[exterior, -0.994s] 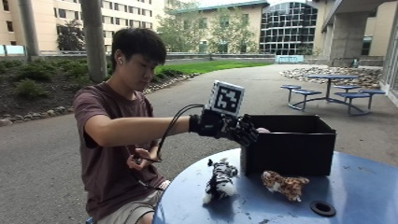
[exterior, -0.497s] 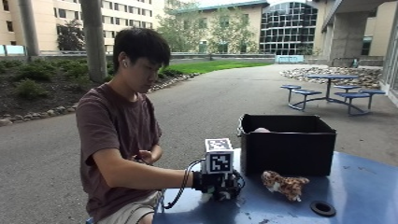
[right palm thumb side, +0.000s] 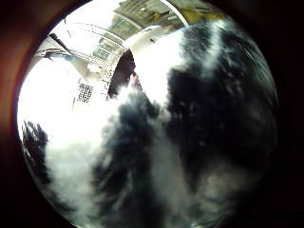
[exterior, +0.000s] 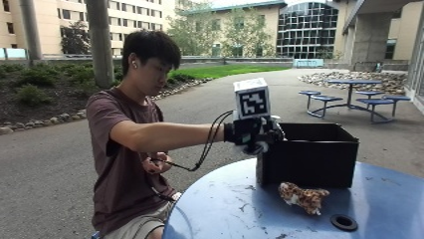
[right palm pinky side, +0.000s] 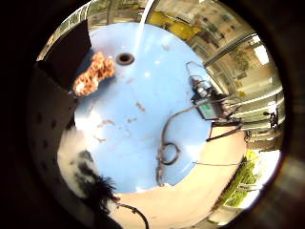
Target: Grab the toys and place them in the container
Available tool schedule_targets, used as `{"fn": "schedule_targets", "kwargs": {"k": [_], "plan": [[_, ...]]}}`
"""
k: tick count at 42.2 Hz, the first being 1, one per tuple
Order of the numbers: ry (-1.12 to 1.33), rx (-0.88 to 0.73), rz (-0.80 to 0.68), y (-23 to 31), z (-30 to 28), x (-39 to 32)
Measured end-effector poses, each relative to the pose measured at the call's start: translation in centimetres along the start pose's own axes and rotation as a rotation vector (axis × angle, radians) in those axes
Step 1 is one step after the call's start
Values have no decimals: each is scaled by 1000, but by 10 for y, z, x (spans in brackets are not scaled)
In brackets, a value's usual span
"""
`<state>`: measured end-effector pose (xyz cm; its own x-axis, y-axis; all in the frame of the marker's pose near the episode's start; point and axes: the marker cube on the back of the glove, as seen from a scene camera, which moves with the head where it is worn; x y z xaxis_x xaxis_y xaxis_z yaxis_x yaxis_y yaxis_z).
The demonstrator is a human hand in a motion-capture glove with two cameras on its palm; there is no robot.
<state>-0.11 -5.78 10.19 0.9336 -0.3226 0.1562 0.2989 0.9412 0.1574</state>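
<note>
My gloved right hand (exterior: pixel 255 135) is lifted off the desk (exterior: pixel 225 209), my arm stretched out level, and the hand sits at the near left corner of the black container (exterior: pixel 310 160), about level with its rim. My fingers are curled round the black-and-white furry toy (exterior: pixel 264 144); a pale tuft of it shows under the glove and against the container's edge. In the thumb side palm view that toy's fur (right palm thumb side: pixel 156 142) fills nearly everything, dark and white streaks pressed close to my palm. In the little finger side palm view a bit of the same black-and-white fur (right palm pinky side: pixel 90 183) shows beside the container's dark wall (right palm pinky side: pixel 47 119).

The container stands on the round blue desk toward its far side, open at the top; I cannot see what lies inside it. The brown spotted toy (exterior: pixel 303 196) lies on the desk just in front of the container's near wall, toward its right end, close to it but apart from my hand. In the little finger side palm view this spotted toy (right palm pinky side: pixel 94 74) lies on the blue top beside the container's corner, and a small dark round hole (right palm pinky side: pixel 125 58) in the desk is near it. From outside that hole (exterior: pixel 344 222) sits right of the spotted toy, nearer the edge.

My bare left hand (exterior: pixel 158 163) is held low by my body.
</note>
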Motion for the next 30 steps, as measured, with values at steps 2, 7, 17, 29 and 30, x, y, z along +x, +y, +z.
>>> {"fn": "schedule_targets", "kwargs": {"k": [2,7,17,29,30], "plan": [[52,23,10,-11,-31,-6],[133,62,37,-32,-83,-30],[209,81,-16,-70,-98,-95],[125,67,-49,-127,-67,-200],[132,62,-55,-129,-64,-204]]}}
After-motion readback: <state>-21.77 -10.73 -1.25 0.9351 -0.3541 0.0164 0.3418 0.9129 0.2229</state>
